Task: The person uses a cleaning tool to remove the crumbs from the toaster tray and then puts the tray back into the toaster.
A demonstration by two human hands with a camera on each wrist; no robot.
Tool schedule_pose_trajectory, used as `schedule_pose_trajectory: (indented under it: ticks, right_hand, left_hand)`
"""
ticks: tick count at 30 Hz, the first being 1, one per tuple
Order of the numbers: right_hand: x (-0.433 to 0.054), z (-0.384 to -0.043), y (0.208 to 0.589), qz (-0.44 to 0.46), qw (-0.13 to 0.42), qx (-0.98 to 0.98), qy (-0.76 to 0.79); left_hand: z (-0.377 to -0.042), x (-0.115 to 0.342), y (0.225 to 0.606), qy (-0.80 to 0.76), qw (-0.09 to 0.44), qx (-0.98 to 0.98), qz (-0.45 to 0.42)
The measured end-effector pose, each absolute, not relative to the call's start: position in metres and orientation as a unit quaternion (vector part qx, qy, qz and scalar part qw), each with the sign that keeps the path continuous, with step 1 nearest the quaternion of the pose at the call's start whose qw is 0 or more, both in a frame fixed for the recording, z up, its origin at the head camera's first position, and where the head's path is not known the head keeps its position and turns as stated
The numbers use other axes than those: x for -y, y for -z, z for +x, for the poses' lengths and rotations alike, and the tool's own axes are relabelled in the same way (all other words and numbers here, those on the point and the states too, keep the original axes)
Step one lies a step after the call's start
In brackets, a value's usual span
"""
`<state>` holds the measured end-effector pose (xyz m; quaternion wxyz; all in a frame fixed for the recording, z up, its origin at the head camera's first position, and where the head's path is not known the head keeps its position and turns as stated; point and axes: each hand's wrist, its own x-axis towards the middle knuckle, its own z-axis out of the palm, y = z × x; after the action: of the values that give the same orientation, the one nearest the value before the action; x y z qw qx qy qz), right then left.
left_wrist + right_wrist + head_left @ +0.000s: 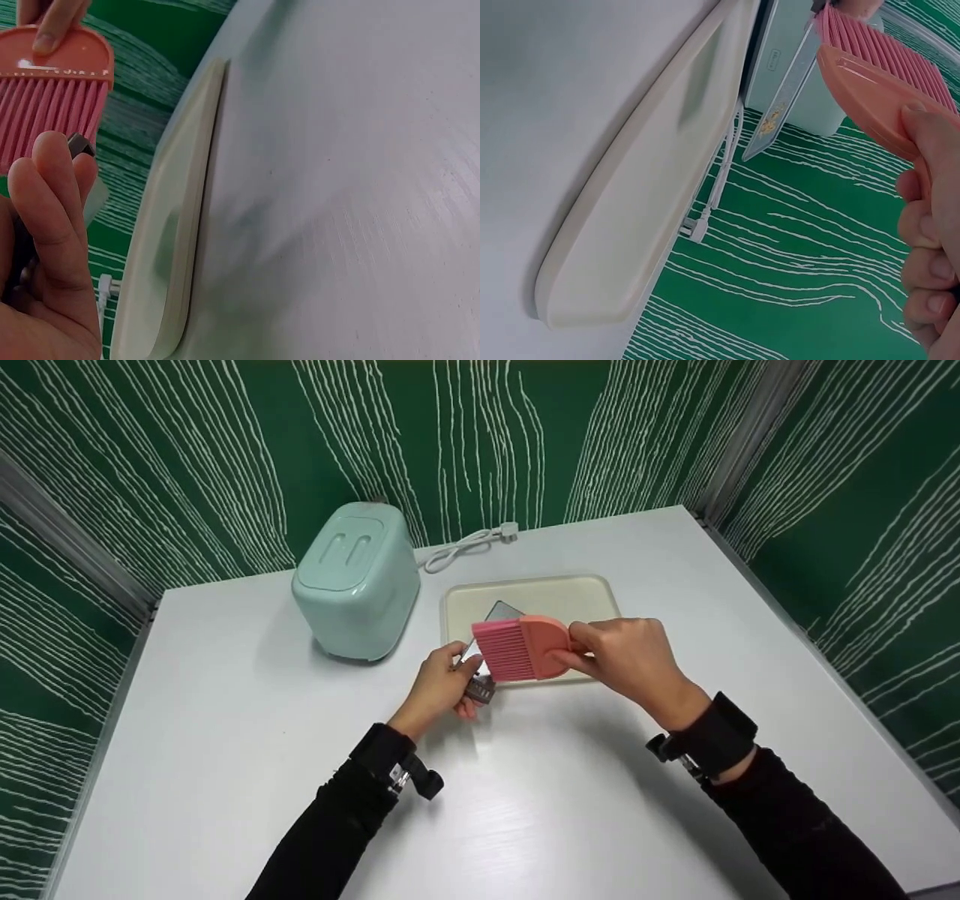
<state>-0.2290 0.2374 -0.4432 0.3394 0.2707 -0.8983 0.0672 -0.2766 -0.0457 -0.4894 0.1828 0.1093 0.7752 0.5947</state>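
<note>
My left hand grips the dark end of a thin, flat crumb tray, held up over the near left edge of a cream tray. Yellowish crumbs lie toward the crumb tray's far end. In my right hand is a small brush, pinched by its orange handle. Its pink bristles overlap the crumb tray in the head view, close to my left fingers. From the left wrist, the bristles show just beyond my fingertips, while most of the crumb tray is hidden.
A mint-green toaster stands at the back left of the white table. Behind the cream tray lies its white cord, with a plug near the back edge. Green walls with white streaks surround the table.
</note>
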Motion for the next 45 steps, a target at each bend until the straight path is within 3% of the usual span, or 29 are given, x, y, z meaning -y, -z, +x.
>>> schedule_pose_trajectory:
  ticks: [15,38,45]
  right_hand:
    - [-0.2418,-0.2302,0.4426,0.281,0.379,0.880,-0.050]
    - [-0.2414,-0.2289,0.4393,0.268,0.391,0.878,-0.065]
    - [-0.2432,-0.2313,0.4469,0.268,0.369,0.888,-0.056]
  left_hand:
    - [-0.2776,0.0452,0.4902,-0.599,0.185,-0.771,0.113]
    - [-0.2765,0.0448,0.4898,-0.604,0.190,-0.767,0.102]
    - [-0.2768,0.0453,0.4906,-0.602,0.186,-0.768,0.117]
